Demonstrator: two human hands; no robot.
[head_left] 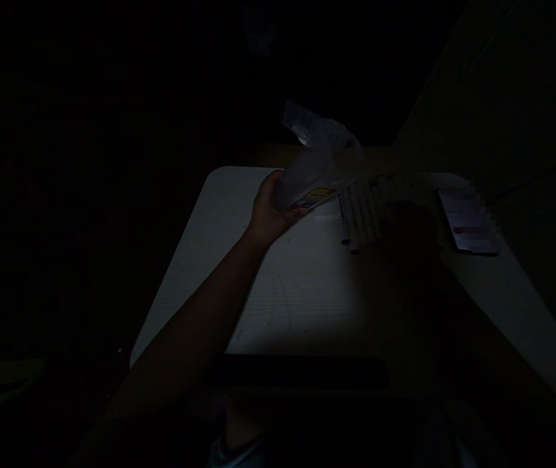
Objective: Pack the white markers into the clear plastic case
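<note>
My left hand [269, 211] is closed around the lower end of a clear plastic case [307, 166], which it holds tilted above the far part of the table. A yellow printed label [319, 195] shows on the case's lower side, and its lid or flap stands up at the far end. Several marker pens [360, 211] lie side by side just right of the case. Over the right end of that row is my right hand [412, 231], in deep shadow. Its fingers are too dark to make out, so I cannot see whether it grips a pen.
A phone with a lit screen [470, 221] lies on the right of the white table [200, 247]. A dark slot [302, 372] runs along the table's near edge. Something green [2, 380] shows at the lower left. The surroundings are very dark.
</note>
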